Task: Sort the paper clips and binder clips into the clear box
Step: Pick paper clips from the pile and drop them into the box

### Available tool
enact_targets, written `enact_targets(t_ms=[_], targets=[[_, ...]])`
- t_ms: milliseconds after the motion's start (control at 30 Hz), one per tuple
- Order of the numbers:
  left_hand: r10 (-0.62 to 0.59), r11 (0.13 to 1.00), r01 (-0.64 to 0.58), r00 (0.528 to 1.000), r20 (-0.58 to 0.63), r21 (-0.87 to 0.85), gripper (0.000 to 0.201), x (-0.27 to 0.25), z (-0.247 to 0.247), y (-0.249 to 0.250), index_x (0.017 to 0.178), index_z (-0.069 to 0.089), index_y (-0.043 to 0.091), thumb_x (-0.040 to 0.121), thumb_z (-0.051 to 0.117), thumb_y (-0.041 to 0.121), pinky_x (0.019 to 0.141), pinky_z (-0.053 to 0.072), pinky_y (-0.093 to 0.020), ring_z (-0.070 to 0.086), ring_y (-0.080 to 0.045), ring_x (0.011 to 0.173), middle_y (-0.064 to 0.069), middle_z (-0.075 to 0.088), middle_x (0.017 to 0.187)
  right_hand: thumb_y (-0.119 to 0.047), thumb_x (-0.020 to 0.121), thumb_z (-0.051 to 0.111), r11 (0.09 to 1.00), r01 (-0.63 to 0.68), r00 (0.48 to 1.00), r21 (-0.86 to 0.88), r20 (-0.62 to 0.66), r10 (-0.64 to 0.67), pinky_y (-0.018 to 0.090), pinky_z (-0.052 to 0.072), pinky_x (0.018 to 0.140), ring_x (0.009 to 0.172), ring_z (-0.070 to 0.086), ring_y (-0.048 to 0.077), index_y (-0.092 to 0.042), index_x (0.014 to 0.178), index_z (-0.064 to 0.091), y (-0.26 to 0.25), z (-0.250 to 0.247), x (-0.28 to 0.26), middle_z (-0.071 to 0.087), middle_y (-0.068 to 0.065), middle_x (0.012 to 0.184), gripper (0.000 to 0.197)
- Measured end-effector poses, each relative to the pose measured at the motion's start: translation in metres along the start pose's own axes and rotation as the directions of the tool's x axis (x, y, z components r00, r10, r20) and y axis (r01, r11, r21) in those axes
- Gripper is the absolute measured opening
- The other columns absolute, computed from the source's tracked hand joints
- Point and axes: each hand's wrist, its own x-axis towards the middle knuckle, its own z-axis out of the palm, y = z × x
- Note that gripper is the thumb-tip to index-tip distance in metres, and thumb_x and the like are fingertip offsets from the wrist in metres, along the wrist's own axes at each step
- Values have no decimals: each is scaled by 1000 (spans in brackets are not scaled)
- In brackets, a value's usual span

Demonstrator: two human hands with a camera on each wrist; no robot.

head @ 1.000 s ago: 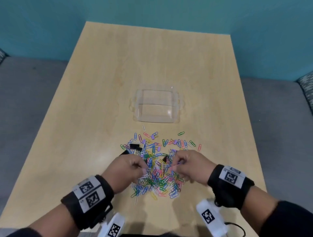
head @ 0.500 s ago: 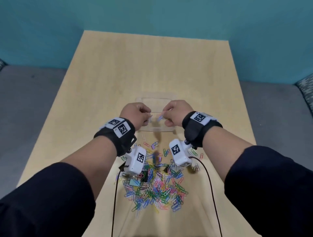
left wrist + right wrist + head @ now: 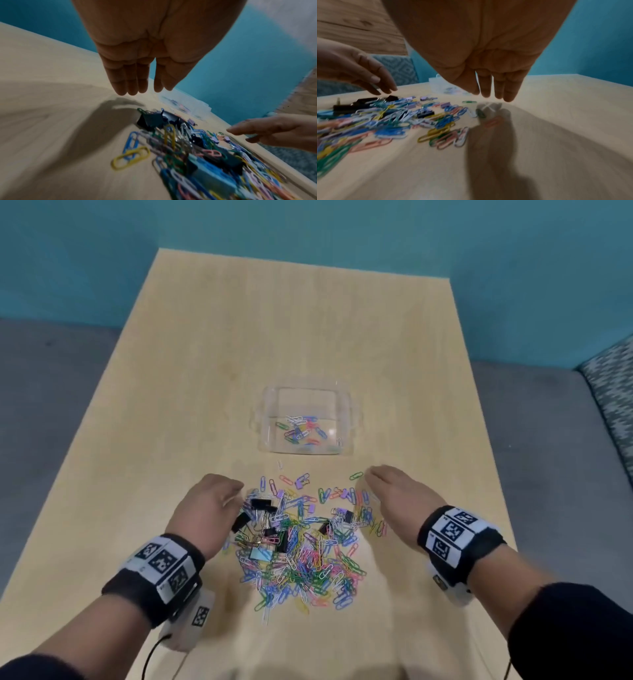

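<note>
A heap of coloured paper clips (image 3: pixel 301 556) mixed with black binder clips (image 3: pixel 262 504) lies on the wooden table (image 3: pixel 308 337). Behind it stands the clear box (image 3: pixel 305 395), holding several paper clips (image 3: pixel 301 430). My left hand (image 3: pixel 219 498) hovers over the heap's left edge, fingers straight and empty, just above a black binder clip (image 3: pixel 150 120). My right hand (image 3: pixel 387 487) hangs over the heap's right edge, fingers extended and empty. In the right wrist view its fingertips (image 3: pixel 508 97) are above a green clip (image 3: pixel 469 102).
A light blue binder clip (image 3: pixel 260 554) sits low in the heap. One white clip (image 3: pixel 280 464) lies alone between heap and box. Grey floor flanks the table, a teal wall (image 3: pixel 342 231) stands behind, and a patterned cushion (image 3: pixel 613 385) is at right.
Both hands carried pinched paper clips from the heap to the box, let them fall in, and have come back over the heap, now open and empty.
</note>
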Motion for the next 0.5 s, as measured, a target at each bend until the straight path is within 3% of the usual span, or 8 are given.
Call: enact_targets(t_ms=[100,200,267,333,400,500], targets=[[-21,1000,21,1000,-9,16,24,-12,9,-5,110,67,15,87,61,17,91,44,-35,56,-23,100,-2,58,109,-2,90,39,987,122,993,-102,11,-121,33,7,117,146,3,28,-7,151,5,-11,4,7,4,10,160,70],[-7,999,8,1000,-22,45,24,-25,14,-5,109,68,15,86,62,15,91,41,-34,53,-26,101,-4,58,109,-9,95,36,954,192,981,-229,43,-187,31,-6,114,146,-2,30,-2,150,2,-21,2,10,-2,14,159,66],[7,998,-5,1000,-28,55,25,-35,14,-4,111,67,15,86,62,15,91,41,-34,53,-25,102,-3,58,110,-10,96,34,961,174,985,-215,52,-166,33,-10,113,145,-2,31,1,149,2,-20,13,6,-2,17,158,63],[15,998,-13,999,-40,55,26,-46,13,-3,112,67,16,87,61,16,90,42,-34,52,-24,103,-1,57,112,-10,91,40,983,121,993,-141,29,-118,40,5,119,145,6,37,2,148,10,-17,26,-6,7,21,157,66],[44,997,-41,997,-59,61,25,-59,12,-1,111,67,15,88,59,18,89,42,-32,52,-23,104,-1,57,112,-9,78,57,980,128,991,-149,43,-123,47,23,114,136,30,44,7,141,33,-17,40,-23,32,26,148,70],[172,979,-167,985,-29,116,31,-85,17,5,112,66,15,88,48,26,89,44,-32,53,-24,104,-4,58,114,-9,67,69,970,196,980,-141,-7,-199,45,35,109,122,51,41,5,125,56,-20,54,-47,55,22,130,62]])
